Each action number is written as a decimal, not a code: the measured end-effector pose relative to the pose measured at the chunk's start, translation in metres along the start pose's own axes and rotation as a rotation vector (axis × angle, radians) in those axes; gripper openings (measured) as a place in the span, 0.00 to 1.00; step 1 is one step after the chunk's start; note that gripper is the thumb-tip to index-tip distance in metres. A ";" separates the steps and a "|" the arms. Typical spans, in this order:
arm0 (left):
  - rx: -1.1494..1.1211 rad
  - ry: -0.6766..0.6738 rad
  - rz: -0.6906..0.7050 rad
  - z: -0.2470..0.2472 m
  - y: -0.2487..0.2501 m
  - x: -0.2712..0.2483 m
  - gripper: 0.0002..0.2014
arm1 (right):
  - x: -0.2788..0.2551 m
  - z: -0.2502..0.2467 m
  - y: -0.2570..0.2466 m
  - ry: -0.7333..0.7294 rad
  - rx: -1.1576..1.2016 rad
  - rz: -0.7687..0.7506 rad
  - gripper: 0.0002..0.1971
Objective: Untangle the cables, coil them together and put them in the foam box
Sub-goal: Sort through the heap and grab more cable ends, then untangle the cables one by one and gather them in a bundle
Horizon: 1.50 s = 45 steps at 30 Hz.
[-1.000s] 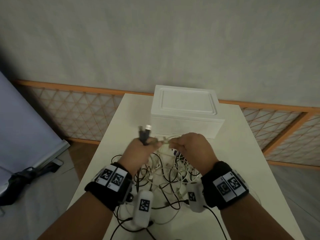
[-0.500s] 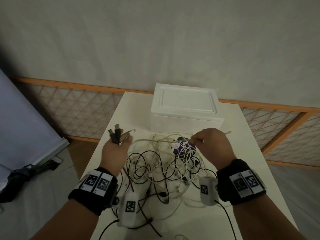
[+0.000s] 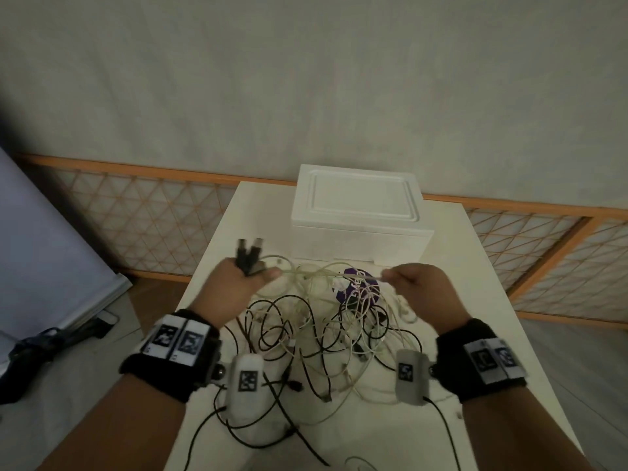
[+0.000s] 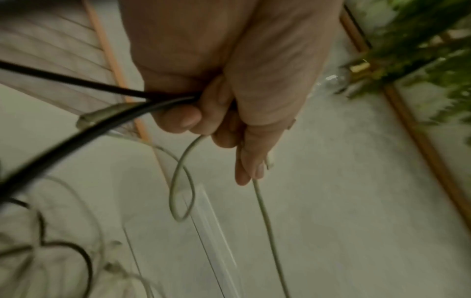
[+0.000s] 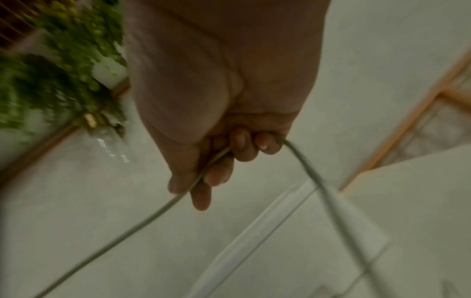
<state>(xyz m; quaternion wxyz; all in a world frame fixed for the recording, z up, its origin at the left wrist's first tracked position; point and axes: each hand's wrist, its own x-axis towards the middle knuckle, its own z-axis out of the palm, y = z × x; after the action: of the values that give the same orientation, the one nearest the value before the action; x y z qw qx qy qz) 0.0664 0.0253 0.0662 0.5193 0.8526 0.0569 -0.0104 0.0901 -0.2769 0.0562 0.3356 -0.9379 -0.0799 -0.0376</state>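
Left hand (image 3: 234, 287) grips gathered black plug ends (image 3: 249, 255) while right hand (image 3: 424, 294) pinches a white cable (image 3: 319, 274), stretched between them to free it from the tangle (image 3: 316, 331) on the tabletop (image 3: 452, 266).

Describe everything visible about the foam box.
The foam box is white, rectangular and looks like expanded polystyrene. Its lid is on and closed, with a raised rim framing a recessed panel, and a seam runs between lid and base. It sits upright at the far end of the white table, near the wall. Neither hand touches it. Pale cable loops lie just in front of its base; whether they touch it cannot be told.
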 end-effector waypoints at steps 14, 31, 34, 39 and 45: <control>-0.407 0.177 -0.173 -0.009 -0.030 -0.001 0.15 | -0.019 -0.013 0.055 -0.080 -0.842 0.584 0.11; -1.363 0.027 -0.217 0.004 0.016 -0.016 0.29 | -0.031 0.048 -0.034 -0.618 0.344 -0.103 0.11; -1.374 0.048 -0.163 -0.013 0.002 -0.019 0.30 | -0.034 0.048 -0.007 -0.522 0.226 -0.107 0.12; -1.269 0.100 -0.133 -0.013 -0.001 -0.022 0.31 | -0.041 0.052 0.000 -0.587 0.324 -0.056 0.10; -1.291 0.248 -0.171 -0.020 -0.011 -0.024 0.31 | -0.054 0.032 -0.002 -0.794 0.537 -0.019 0.13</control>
<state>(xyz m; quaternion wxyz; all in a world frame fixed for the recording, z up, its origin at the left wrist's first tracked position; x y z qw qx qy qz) 0.0407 0.0458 0.0671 0.9129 0.3575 0.1786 0.0830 0.0368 -0.2621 0.0263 0.5092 -0.7592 -0.2173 0.3422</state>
